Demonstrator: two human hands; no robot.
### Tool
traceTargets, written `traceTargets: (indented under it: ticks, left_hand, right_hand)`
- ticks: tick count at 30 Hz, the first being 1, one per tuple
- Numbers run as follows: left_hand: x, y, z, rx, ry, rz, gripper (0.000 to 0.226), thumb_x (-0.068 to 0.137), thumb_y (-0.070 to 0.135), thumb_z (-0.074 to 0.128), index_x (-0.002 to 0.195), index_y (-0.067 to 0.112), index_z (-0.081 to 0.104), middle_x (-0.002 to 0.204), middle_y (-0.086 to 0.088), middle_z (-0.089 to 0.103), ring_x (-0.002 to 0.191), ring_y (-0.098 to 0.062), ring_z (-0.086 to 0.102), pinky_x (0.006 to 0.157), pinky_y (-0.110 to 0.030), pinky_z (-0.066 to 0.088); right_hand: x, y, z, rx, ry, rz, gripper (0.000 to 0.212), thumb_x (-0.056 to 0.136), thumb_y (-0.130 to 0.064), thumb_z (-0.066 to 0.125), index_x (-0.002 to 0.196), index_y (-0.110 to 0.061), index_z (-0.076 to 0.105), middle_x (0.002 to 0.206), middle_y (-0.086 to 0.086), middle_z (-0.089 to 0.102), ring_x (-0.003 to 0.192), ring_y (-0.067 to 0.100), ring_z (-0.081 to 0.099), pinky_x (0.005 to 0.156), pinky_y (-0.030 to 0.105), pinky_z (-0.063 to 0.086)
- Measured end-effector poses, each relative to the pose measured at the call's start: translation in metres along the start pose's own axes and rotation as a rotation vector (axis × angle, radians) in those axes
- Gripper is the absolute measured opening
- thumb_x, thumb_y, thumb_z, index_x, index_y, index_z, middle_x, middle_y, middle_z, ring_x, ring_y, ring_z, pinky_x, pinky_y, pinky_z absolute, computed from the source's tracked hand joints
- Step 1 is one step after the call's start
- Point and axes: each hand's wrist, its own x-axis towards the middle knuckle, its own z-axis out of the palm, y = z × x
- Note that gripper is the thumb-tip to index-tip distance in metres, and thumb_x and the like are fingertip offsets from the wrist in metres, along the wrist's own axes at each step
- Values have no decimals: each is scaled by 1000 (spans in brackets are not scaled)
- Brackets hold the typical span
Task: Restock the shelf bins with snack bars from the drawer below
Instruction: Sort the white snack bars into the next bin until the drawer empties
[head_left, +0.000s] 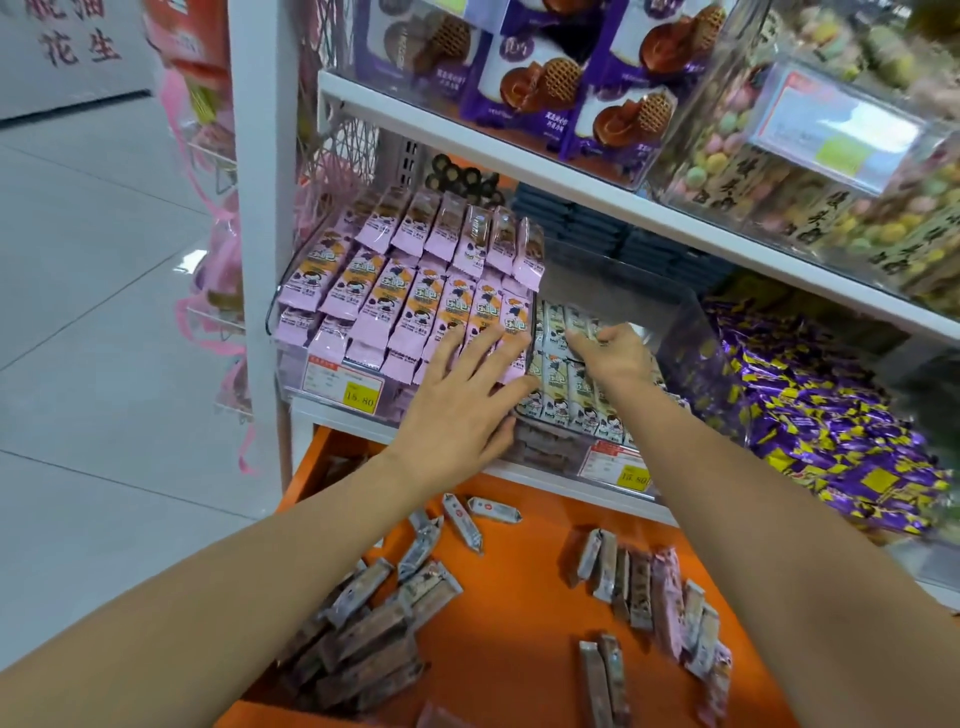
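Now left hand (462, 400) flat on pink bars (374, 296); right hand (615, 358) grip pinches cream bars (556, 366).

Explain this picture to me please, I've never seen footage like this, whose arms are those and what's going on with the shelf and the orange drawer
There is no machine here. A person wears one camera on the head, looking forward and down, so both forearms reach in from the bottom of the picture. The left hand lies flat, fingers straight, on rows of pink bars in a shelf bin. The right hand curls its fingers round pale bars in the next bin. Below, the orange drawer stands open with loose bars scattered in it. To the right lie heaped purple and yellow sweets.
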Motion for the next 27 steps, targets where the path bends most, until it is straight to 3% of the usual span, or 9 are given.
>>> traceTargets:
  ticks: [6,10,13,16,20,23,25,27]
  left_hand:
    - [1,3,-7,-22,-63,-24,40,87,32,46,124,24,59,153,-8,38,145,-31,26,119,-53,8]
    - [-2,8,-18,-24,-65,-23,42,84,28,50,126,22,57,155,-10,33,146,-33,22,118,-55,11]
    - [-13,15,-29,-10,15,5,32,76,21,62,109,17,62,130,-11,52,120,-31,41,101,-47,28]
    - [-34,17,-30,-73,-29,107,22,79,25,46,97,17,56,104,-5,53,94,-25,46,80,-39,36]
    - [-69,13,-15,-221,-274,82,20,83,24,44,94,15,58,87,-2,58,76,-24,57,61,-32,43]
    - [-91,12,-4,-257,-696,-93,20,93,23,49,108,20,61,101,0,64,96,-23,60,71,-31,44]
    - [-105,9,8,-241,-980,-159,23,96,26,49,117,23,59,111,0,65,104,-21,58,75,-29,42]
    - [-119,6,24,-281,-1148,-198,26,99,29,49,123,22,57,117,-3,64,103,-21,58,74,-26,39]
  right_hand:
    - [-11,3,-16,-57,-115,-68,53,93,-47,56,136,-16,54,135,10,57,124,31,52,106,42,40]
    - [-39,3,-25,154,-1,-272,22,92,-31,59,111,-21,63,121,5,63,103,21,61,89,36,51]
    - [-86,-1,-39,364,-83,-449,9,97,-21,54,99,-21,63,99,-1,67,83,16,64,74,25,54]
    - [-133,8,-43,465,-228,-559,18,99,-15,52,92,-8,67,76,2,67,62,14,61,60,28,53]
    - [-178,37,-26,454,-343,-603,22,98,-12,53,82,-7,67,66,6,65,52,15,58,53,25,49]
    - [-193,65,3,382,-461,-555,23,98,-16,54,83,-6,68,67,10,66,56,25,61,55,38,54]
    - [-192,85,30,308,-552,-481,16,98,-19,56,91,-9,67,74,12,67,65,28,64,64,49,54]
    - [-188,104,58,233,-650,-375,13,97,-18,56,104,-10,64,79,4,63,75,27,61,77,52,53]
